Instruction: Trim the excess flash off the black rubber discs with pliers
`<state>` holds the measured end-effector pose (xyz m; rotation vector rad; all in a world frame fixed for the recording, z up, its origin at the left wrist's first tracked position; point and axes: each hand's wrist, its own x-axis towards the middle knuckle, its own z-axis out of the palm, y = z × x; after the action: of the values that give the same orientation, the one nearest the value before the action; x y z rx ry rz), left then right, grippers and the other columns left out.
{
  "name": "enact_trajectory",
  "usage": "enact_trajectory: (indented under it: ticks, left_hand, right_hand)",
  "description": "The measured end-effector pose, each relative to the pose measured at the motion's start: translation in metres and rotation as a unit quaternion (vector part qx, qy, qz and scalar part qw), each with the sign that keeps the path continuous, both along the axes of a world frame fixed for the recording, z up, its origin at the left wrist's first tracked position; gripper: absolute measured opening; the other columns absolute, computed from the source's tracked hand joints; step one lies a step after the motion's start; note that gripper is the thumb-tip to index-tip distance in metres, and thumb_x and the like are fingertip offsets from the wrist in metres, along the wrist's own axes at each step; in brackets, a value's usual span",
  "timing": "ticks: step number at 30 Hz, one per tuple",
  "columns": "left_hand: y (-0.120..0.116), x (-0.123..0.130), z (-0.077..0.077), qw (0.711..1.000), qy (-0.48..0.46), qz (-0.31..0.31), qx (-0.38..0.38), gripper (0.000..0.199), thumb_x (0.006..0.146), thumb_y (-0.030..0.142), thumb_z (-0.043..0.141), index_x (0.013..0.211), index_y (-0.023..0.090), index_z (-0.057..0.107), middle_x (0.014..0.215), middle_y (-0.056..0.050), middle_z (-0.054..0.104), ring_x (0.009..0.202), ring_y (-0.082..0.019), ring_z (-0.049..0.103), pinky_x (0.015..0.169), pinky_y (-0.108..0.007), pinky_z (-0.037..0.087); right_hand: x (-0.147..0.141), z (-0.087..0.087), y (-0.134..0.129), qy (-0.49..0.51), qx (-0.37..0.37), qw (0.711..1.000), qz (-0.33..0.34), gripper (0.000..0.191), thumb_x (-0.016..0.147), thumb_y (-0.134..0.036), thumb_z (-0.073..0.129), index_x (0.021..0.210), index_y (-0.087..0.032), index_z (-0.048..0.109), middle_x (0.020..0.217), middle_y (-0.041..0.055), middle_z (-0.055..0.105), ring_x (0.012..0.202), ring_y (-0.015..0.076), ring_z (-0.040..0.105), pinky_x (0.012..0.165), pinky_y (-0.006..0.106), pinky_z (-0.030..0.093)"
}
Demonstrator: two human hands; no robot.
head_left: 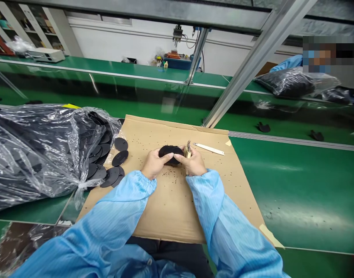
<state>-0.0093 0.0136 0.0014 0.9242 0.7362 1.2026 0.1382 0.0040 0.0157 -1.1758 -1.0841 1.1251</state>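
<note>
Both hands grip black discs (170,151) over the cardboard sheet, thumbs nearly meeting on the near side; they look like a stack, but I cannot tell how many there are. My left hand (152,164) closes round the left end. My right hand (195,163) closes round the right end and also keeps a small pair of cutters (188,149), jaws pointing away from me, against the palm. Small dark crumbs are scattered on the cardboard (165,210) beneath. Several loose black discs (121,144) lie to the left of my hands.
A large clear plastic bag (43,154) full of black discs stands at the left. A white utility knife (209,148) lies beyond my right hand. An aluminium post (237,81) rises behind the cardboard. Across the bench, a person's blue sleeve (288,63) shows beside another filled bag (287,82).
</note>
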Motion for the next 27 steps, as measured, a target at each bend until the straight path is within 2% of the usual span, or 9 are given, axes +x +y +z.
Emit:
enact_trajectory:
  ticks: [4, 7, 9, 12, 14, 16, 21, 24, 27]
  left_hand:
    - [-0.001, 0.000, 0.001, 1.000, -0.003, -0.002, -0.004, 0.035, 0.064, 0.026, 0.080, 0.095, 0.011, 0.070, 0.096, -0.008, 0.073, 0.090, -0.020, 0.066, 0.091, -0.037, 0.049]
    - [0.000, 0.000, 0.001, 1.000, -0.014, -0.001, -0.012, 0.037, 0.064, 0.025, 0.080, 0.096, 0.010, 0.070, 0.096, -0.009, 0.072, 0.090, -0.019, 0.065, 0.092, -0.036, 0.048]
    - [0.002, 0.000, 0.002, 0.998, -0.045, -0.004, -0.045, 0.038, 0.065, 0.024, 0.080, 0.099, 0.011, 0.068, 0.096, -0.008, 0.071, 0.089, -0.019, 0.065, 0.087, -0.034, 0.050]
    - [0.006, -0.004, 0.005, 0.985, -0.104, -0.024, -0.133, 0.032, 0.070, 0.023, 0.077, 0.097, 0.013, 0.064, 0.090, -0.006, 0.069, 0.079, -0.015, 0.065, 0.068, -0.027, 0.053]
    - [0.008, -0.007, 0.007, 0.974, -0.126, -0.047, -0.181, 0.020, 0.075, 0.022, 0.072, 0.090, 0.012, 0.062, 0.082, -0.004, 0.066, 0.068, -0.012, 0.062, 0.055, -0.021, 0.050]
    - [0.009, -0.009, 0.009, 0.965, -0.134, -0.079, -0.209, 0.013, 0.079, 0.021, 0.068, 0.085, 0.012, 0.062, 0.073, -0.002, 0.062, 0.059, -0.009, 0.058, 0.049, -0.019, 0.046]
    - [0.006, -0.010, 0.011, 0.951, -0.140, -0.142, -0.237, 0.018, 0.083, 0.030, 0.065, 0.082, 0.012, 0.062, 0.067, -0.002, 0.058, 0.053, -0.008, 0.055, 0.045, -0.018, 0.045]
    - [0.005, -0.010, 0.012, 0.948, -0.141, -0.149, -0.245, 0.020, 0.083, 0.031, 0.064, 0.083, 0.012, 0.062, 0.066, -0.002, 0.058, 0.053, -0.008, 0.056, 0.045, -0.018, 0.045]
    - [0.005, -0.011, 0.012, 0.943, -0.141, -0.147, -0.263, 0.021, 0.084, 0.033, 0.063, 0.082, 0.011, 0.063, 0.065, -0.002, 0.058, 0.052, -0.008, 0.055, 0.044, -0.017, 0.045]
  right_hand:
    - [-0.001, 0.002, 0.001, 0.014, -0.017, 1.000, -0.020, 0.049, 0.042, -0.038, 0.088, 0.074, -0.019, 0.056, 0.063, -0.0045, 0.054, 0.057, 0.0116, 0.050, 0.059, 0.027, 0.045]
    - [-0.002, 0.000, 0.001, -0.011, -0.010, 0.999, -0.029, 0.047, 0.044, -0.041, 0.087, 0.072, -0.018, 0.056, 0.062, -0.0036, 0.055, 0.057, 0.0123, 0.050, 0.059, 0.028, 0.045]
    - [-0.003, -0.002, 0.001, -0.033, 0.011, 0.999, -0.021, 0.043, 0.052, -0.045, 0.084, 0.076, -0.018, 0.060, 0.066, -0.0017, 0.058, 0.060, 0.0136, 0.053, 0.062, 0.029, 0.047]
    - [-0.006, -0.005, -0.004, -0.067, 0.075, 0.994, 0.031, 0.037, 0.071, -0.049, 0.072, 0.091, -0.018, 0.065, 0.081, 0.0025, 0.065, 0.073, 0.0167, 0.060, 0.073, 0.032, 0.050]
    - [-0.008, -0.005, -0.008, -0.111, 0.127, 0.984, 0.052, 0.033, 0.079, -0.046, 0.066, 0.099, -0.019, 0.065, 0.091, 0.0042, 0.067, 0.082, 0.0182, 0.061, 0.079, 0.034, 0.050]
    - [-0.011, -0.004, -0.012, -0.166, 0.171, 0.970, 0.040, 0.027, 0.082, -0.041, 0.063, 0.100, -0.020, 0.064, 0.094, 0.0051, 0.067, 0.085, 0.0189, 0.062, 0.081, 0.034, 0.050]
    - [-0.015, 0.000, -0.018, -0.256, 0.248, 0.934, 0.001, 0.014, 0.087, -0.028, 0.055, 0.096, -0.021, 0.063, 0.096, 0.0064, 0.067, 0.089, 0.0189, 0.063, 0.084, 0.034, 0.050]
    - [-0.016, 0.001, -0.018, -0.284, 0.268, 0.921, -0.007, 0.013, 0.088, -0.027, 0.054, 0.097, -0.021, 0.062, 0.097, 0.0066, 0.067, 0.092, 0.0192, 0.063, 0.085, 0.034, 0.050]
    - [-0.016, 0.002, -0.019, -0.298, 0.259, 0.919, -0.005, 0.016, 0.089, -0.031, 0.053, 0.098, -0.023, 0.063, 0.098, 0.0066, 0.068, 0.093, 0.0201, 0.063, 0.086, 0.035, 0.050]
